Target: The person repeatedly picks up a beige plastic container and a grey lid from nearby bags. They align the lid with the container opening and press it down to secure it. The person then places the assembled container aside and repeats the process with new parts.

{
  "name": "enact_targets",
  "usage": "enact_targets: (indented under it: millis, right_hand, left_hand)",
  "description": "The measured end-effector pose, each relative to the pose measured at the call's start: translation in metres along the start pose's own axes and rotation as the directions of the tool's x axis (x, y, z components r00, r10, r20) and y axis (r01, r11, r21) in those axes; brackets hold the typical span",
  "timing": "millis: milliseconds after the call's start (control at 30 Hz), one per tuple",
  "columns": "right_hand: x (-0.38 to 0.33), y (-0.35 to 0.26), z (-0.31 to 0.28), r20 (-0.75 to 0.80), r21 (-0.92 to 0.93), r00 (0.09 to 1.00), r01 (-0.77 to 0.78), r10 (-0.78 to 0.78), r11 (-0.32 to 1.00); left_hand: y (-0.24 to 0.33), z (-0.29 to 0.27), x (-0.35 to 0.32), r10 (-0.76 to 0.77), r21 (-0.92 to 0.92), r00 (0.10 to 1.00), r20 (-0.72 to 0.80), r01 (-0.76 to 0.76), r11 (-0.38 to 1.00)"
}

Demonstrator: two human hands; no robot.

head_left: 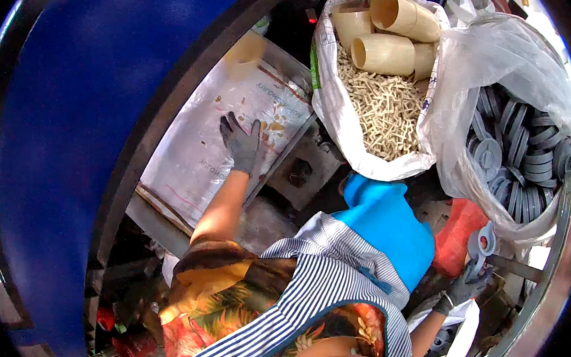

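Observation:
My left hand (240, 143), in a grey glove, is over a surface covered in clear plastic sheeting (189, 161), its fingers spread and nothing in them. Small tan and brown bits (275, 127) lie scattered on the sheeting beside its fingertips. Out at the right, my gloved right hand (469, 284) grips a grey round plastic part (483, 242) that has an opening in its middle. Just left of that part is a red object (459, 236) whose kind I cannot make out.
A white sack (367, 165) holds small cream pieces (381, 112) and several cream plastic cups (384, 55). Right of it, a clear plastic bag (465, 65) contains many grey discs (529, 154). A white bag (464, 340) sits below my right hand. The large blue panel (107, 64) fills the left.

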State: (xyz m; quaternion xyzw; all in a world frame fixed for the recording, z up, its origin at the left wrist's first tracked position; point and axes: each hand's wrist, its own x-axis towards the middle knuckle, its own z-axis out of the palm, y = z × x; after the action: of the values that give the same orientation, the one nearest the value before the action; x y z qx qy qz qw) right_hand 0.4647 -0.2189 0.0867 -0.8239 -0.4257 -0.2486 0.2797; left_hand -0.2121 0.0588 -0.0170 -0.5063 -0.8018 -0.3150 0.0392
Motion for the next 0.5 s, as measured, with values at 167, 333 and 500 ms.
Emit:
enact_targets:
  millis: [167,333,500]
  right_hand:
    - [-0.022,-0.066,-0.031,-0.072,-0.113,0.986,0.139,-0.148,0.984]
    - [-0.034,-0.087,-0.037,0.057,-0.06,0.995,0.089,-0.085,0.994]
    - [-0.038,-0.08,-0.042,0.128,0.029,0.985,0.114,-0.117,0.993]
  left_hand:
    - [0.0,-0.004,0.092,-0.016,0.171,0.996,-0.086,0.031,0.985]
    - [0.01,0.068,0.141,-0.134,0.02,0.935,0.329,0.135,0.991]
    - [-0.024,0.139,0.092,0.115,-0.006,0.876,0.468,-0.127,0.992]
